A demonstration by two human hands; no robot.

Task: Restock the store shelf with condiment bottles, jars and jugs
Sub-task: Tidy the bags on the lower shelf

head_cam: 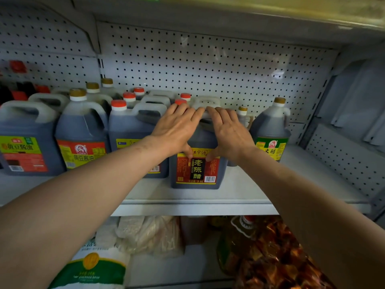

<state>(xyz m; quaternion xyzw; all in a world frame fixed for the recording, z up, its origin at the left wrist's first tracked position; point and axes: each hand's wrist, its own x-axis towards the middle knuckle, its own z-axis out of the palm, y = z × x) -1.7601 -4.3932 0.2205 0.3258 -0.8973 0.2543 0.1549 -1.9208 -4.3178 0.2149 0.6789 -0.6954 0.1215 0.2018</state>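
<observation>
A dark vinegar jug (198, 172) with a red and yellow label stands near the front of the white shelf (193, 205). My left hand (177, 130) lies on its upper left side, fingers over the shoulder, thumb on the label. My right hand (227, 132) mirrors it on the upper right, fingers across the jug's handle. Both hands grip the jug. Its red cap is mostly hidden behind my left fingers.
Several dark soy sauce jugs (81, 130) with red or gold caps fill the shelf's left side. A green-labelled vinegar jug (270, 130) stands at the right, with bare shelf (308, 170) beyond it. Pegboard backs the shelf. Below lie bags (150, 234) and wrapped goods (268, 251).
</observation>
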